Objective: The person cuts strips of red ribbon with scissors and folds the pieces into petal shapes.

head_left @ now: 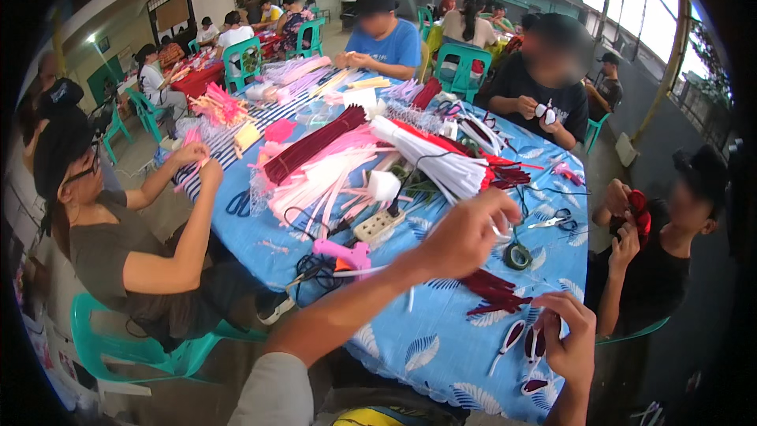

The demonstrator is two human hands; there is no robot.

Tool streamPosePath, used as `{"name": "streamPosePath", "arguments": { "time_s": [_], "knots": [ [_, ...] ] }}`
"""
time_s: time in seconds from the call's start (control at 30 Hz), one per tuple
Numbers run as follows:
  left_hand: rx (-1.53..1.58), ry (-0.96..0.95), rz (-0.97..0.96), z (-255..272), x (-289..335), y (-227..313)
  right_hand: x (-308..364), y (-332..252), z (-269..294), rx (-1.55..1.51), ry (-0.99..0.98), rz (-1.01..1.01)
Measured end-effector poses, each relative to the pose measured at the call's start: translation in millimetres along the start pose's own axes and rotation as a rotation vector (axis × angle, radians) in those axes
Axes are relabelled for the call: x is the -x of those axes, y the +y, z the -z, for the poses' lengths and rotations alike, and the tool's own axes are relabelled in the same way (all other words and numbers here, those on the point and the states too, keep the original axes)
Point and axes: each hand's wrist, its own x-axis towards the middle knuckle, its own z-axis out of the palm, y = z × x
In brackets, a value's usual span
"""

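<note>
My left hand (471, 235) reaches over the table, its fingers bent together. A white piece shows beneath them; I cannot make out whether it is held. Close by lies a roll of dark green tape (517, 255). My right hand (569, 339) is at the near right edge, fingers curled with the tips close together; what they grip, if anything, is hidden. Beside its fingertips lies a bunch of dark red fuzzy stems (493, 290). Several dark red loops with white edges, like petals (512, 337), lie below and left of that hand.
White fuzzy stems (434, 159), dark red stems (315, 142) and pink stems (323, 189) pile up mid-table. A pink glue gun (341, 252), power strip (378, 226) and scissors (552, 219) lie nearer. Co-workers sit around the blue tablecloth (418, 315), a person (654, 229) close on my right.
</note>
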Motion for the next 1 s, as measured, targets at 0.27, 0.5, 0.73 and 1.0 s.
{"name": "streamPosePath", "arguments": {
  "time_s": [0.27, 0.5, 0.73, 1.0],
  "knots": [
    [0.366, -0.036, 0.227, 46.7, 2.2, 25.2, 2.3, 10.0, 14.7, -0.040, -0.061, 0.028],
    [-0.166, -0.290, -0.194, -61.9, 53.1, 0.7, -0.2, 27.8, -1.3, 0.119, -0.226, -0.047],
    [-0.115, -0.292, -0.171, -90.6, 76.6, -7.5, 14.1, 48.2, -17.8, 0.013, -0.209, 0.053],
    [-0.161, -0.098, -0.188, -97.4, 87.9, -10.1, 16.3, 22.1, -17.2, -0.007, -0.244, 0.057]
  ]
}}
